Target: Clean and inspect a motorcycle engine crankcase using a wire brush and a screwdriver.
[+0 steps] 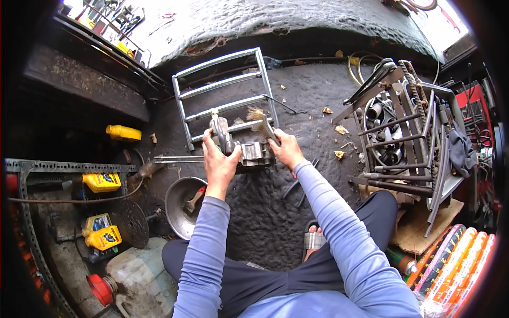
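My left hand (218,165) closes round the curved upper portion of a grey metal machine part (254,152); I cannot make out its exact kind. The part has a blocky, ribbed body to the right of that hand. In my right hand (287,150) is a paintbrush (266,127), its pale bristles pointing up and away, just above the part's right side. Behind both hands a grey metal frame with several crossbars (220,85) lies on the dark ground. Left of my left forearm stands a metal bowl (176,204) with a red-handled brush (196,200) inside.
A rack of bars and pipes (397,138) stands at the right, beside cardboard (432,225) and colourful tubes (461,259). Yellow bottles (103,182) and a large clear jug with a red cap (143,278) are on the left. A slotted metal stand (69,166) borders that side.
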A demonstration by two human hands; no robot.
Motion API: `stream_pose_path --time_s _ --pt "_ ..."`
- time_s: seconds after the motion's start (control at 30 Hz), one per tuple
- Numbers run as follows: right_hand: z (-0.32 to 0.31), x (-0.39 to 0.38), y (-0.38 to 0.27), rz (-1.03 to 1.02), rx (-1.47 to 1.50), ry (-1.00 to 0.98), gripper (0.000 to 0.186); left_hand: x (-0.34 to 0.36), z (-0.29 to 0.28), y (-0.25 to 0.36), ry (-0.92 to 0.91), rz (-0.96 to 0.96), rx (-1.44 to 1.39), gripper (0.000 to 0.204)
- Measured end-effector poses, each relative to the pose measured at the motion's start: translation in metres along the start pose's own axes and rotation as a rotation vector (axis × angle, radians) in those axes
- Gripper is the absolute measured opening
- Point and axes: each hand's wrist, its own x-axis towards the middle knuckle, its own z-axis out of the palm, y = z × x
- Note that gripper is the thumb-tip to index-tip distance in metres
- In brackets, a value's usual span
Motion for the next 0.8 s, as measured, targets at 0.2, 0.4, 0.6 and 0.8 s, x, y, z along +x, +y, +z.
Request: stream_pose_path --time_s 0.2,0.4,0.6,0.8 --pt "0.004 0.016 -0.007 -0.017 0.042 0.053 0.019 0.0 0.009 0.012 0.015 0.009 0.028 0.08" --pt "0.008 -0.013 -0.002 -0.055 0.24 0.099 0.021 0.005 0.004 0.007 -0.027 0.028 0.021 0.079" --pt "-0.001 -0.006 -0.011 -0.023 0.16 0.046 0.028 0.009 0.005 0.006 -0.012 0.052 0.01 0.079" --pt "-0.002 0.005 -0.003 0.065 0.035 0.071 0.021 0.008 0.016 0.016 -0.001 0.044 0.043 0.078"
